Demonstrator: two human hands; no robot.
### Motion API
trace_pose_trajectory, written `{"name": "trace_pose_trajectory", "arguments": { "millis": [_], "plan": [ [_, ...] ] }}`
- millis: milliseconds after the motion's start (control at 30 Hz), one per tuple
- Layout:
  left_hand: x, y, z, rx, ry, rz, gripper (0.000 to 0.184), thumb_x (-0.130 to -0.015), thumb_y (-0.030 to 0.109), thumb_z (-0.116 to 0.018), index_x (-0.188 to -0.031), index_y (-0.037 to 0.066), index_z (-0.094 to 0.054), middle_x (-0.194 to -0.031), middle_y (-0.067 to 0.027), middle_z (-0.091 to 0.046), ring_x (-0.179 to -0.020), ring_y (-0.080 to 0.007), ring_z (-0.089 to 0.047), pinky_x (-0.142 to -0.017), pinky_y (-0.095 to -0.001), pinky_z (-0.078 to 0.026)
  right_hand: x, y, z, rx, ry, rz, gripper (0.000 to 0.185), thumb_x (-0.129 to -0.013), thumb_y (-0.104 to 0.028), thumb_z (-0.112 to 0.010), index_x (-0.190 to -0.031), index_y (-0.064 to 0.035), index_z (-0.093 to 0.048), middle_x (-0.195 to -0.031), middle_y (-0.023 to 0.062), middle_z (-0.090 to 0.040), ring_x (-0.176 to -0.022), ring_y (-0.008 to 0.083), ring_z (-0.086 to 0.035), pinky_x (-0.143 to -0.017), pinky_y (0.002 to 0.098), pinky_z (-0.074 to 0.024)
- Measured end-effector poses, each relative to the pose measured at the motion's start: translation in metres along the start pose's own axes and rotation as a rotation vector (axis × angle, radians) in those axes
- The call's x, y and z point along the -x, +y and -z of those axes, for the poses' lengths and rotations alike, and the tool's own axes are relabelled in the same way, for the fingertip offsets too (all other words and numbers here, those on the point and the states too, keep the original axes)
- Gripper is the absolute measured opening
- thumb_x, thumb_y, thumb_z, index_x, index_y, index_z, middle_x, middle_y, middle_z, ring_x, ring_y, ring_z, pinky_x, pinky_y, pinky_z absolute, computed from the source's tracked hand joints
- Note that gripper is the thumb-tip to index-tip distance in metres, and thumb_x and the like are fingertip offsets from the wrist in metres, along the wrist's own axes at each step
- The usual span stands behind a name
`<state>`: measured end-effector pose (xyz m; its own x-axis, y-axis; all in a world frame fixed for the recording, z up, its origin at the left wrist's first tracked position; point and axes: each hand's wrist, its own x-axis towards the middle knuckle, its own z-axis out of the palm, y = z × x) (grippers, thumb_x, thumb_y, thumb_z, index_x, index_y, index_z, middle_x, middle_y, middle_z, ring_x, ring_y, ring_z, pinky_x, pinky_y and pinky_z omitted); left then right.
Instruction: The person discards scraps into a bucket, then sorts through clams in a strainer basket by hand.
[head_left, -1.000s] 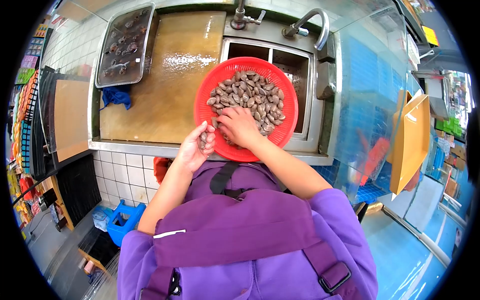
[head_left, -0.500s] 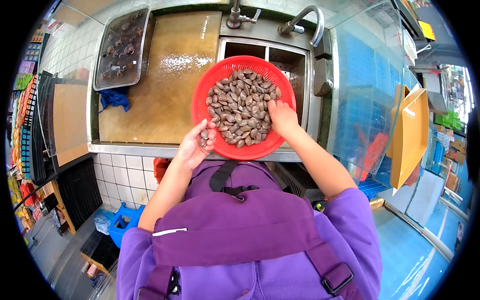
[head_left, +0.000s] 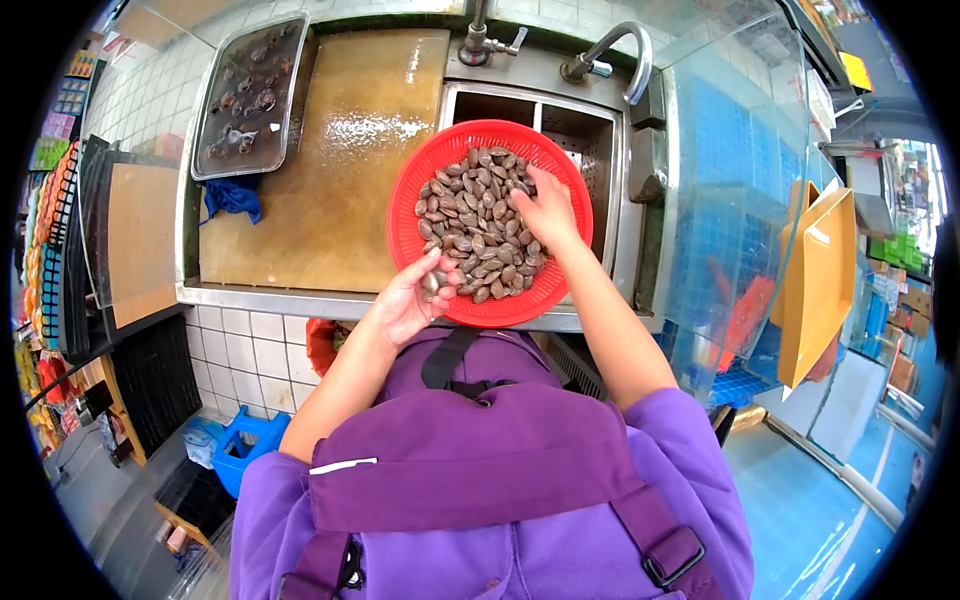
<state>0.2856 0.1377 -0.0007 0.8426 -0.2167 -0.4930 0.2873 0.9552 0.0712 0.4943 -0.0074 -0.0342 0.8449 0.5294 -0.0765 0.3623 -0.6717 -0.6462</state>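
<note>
A red plastic basket (head_left: 404,190) holds a heap of brown clams (head_left: 478,225). At the basket's lower left edge, my left hand (head_left: 408,305) is curled around a few clams (head_left: 432,284), palm turned up. My right hand (head_left: 549,211) reaches over the right side of the heap. Its thumb and fingers are apart, touching or just above the shells, and I see nothing held between them.
Behind the basket is a metal sink (head_left: 610,185) with a curved faucet (head_left: 640,60). A wet tan board (head_left: 330,220) lies to the left, with a blue cloth (head_left: 232,198) and a clear tray (head_left: 250,100) of shellfish. Glass panels (head_left: 735,200) stand at the right.
My right hand has moved up and left over the heap, and its fingers have spread. My left hand has shifted slightly right and down, still holding clams.
</note>
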Motion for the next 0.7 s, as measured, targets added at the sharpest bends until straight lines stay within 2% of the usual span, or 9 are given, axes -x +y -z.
{"name": "trace_pose_trajectory", "arguments": {
  "millis": [33,100,133,233,433,467,533,600,700],
  "plan": [
    [0.004,0.0,-0.015,-0.051,0.124,-0.038,0.026,-0.091,0.032,-0.049,-0.085,0.008,-0.055,-0.079,-0.0058,-0.056,-0.059,-0.0093,-0.05,-0.047,-0.0175,-0.042,-0.002,-0.013,-0.003,0.079,-0.028,0.018,0.043,-0.075,-0.025,-0.061,-0.115,-0.0115,-0.052,-0.116,0.0143,-0.052,-0.111,0.0328,-0.046,-0.094,0.0442,-0.0372],
    [0.005,0.001,-0.014,-0.064,0.109,-0.033,0.026,-0.091,0.032,-0.049,-0.084,0.008,-0.055,-0.078,-0.0053,-0.055,-0.059,-0.0098,-0.05,-0.047,-0.0176,-0.041,0.005,-0.041,-0.018,0.176,-0.14,0.127,0.047,-0.074,-0.027,-0.061,-0.118,-0.0149,-0.05,-0.115,0.013,-0.052,-0.109,0.0324,-0.047,-0.091,0.0446,-0.0375],
    [0.006,0.003,-0.013,-0.074,0.086,-0.025,0.026,-0.091,0.032,-0.048,-0.083,0.008,-0.055,-0.076,-0.0049,-0.054,-0.059,-0.0102,-0.05,-0.046,-0.0177,-0.041,0.018,-0.037,-0.037,0.25,-0.075,0.307,0.044,-0.074,-0.027,-0.059,-0.116,-0.0168,-0.052,-0.12,0.0112,-0.049,-0.112,0.0318,-0.045,-0.091,0.0462,-0.0366],
    [0.006,0.003,-0.009,-0.061,0.061,-0.032,0.026,-0.091,0.033,-0.048,-0.083,0.008,-0.055,-0.077,-0.0052,-0.055,-0.06,-0.0111,-0.051,-0.045,-0.0175,-0.04,0.063,-0.054,-0.03,0.215,-0.375,0.501,0.037,-0.077,-0.022,-0.056,-0.113,-0.0196,-0.056,-0.125,0.0057,-0.047,-0.12,0.0312,-0.038,-0.1,0.0514,-0.0242],
    [0.007,0.003,-0.007,-0.052,0.064,-0.054,0.024,-0.091,0.03,-0.047,-0.089,0.008,-0.055,-0.078,-0.0048,-0.057,-0.061,-0.0118,-0.052,-0.05,-0.0197,-0.042,0.08,-0.03,0.034,0.263,-0.507,0.369,0.032,-0.071,-0.013,-0.055,-0.101,-0.02,-0.064,-0.124,-0.0004,-0.053,-0.128,0.031,-0.03,-0.103,0.0592,-0.0117],
    [0.007,0.003,-0.008,-0.05,0.063,-0.056,0.024,-0.091,0.03,-0.047,-0.089,0.008,-0.055,-0.078,-0.0048,-0.057,-0.061,-0.0118,-0.052,-0.05,-0.0197,-0.042,0.072,-0.018,0.036,0.271,-0.38,0.402,0.028,-0.073,-0.014,-0.054,-0.099,-0.0169,-0.064,-0.115,0.0031,-0.058,-0.118,0.0304,-0.042,-0.099,0.0529,-0.0268],
    [0.007,0.004,-0.009,-0.055,0.062,-0.054,0.023,-0.091,0.03,-0.047,-0.091,0.008,-0.055,-0.078,-0.004,-0.057,-0.061,-0.012,-0.053,-0.052,-0.0208,-0.043,0.043,-0.005,0.043,0.077,-0.321,0.202,0.022,-0.076,-0.016,-0.054,-0.096,-0.0123,-0.064,-0.104,0.0078,-0.061,-0.102,0.0296,-0.054,-0.086,0.0435,-0.0426],
    [0.007,0.002,-0.009,-0.054,0.068,-0.065,0.024,-0.091,0.03,-0.048,-0.092,0.008,-0.055,-0.078,-0.0041,-0.058,-0.061,-0.0121,-0.053,-0.052,-0.021,-0.044,0.025,-0.005,0.045,0.232,-0.092,0.149,0.02,-0.077,-0.02,-0.056,-0.091,-0.0089,-0.063,-0.095,0.0103,-0.061,-0.087,0.0298,-0.058,-0.073,0.0396,-0.0477],
    [0.005,0.0,-0.007,-0.063,0.063,-0.072,0.024,-0.091,0.03,-0.048,-0.095,0.008,-0.055,-0.081,-0.0048,-0.059,-0.065,-0.0133,-0.056,-0.056,-0.0221,-0.046,0.011,0.001,0.02,0.381,-0.123,0.154,0.019,-0.076,-0.021,-0.059,-0.088,-0.0075,-0.064,-0.091,0.011,-0.061,-0.087,0.0301,-0.057,-0.075,0.0409,-0.0467]
  ]
}}
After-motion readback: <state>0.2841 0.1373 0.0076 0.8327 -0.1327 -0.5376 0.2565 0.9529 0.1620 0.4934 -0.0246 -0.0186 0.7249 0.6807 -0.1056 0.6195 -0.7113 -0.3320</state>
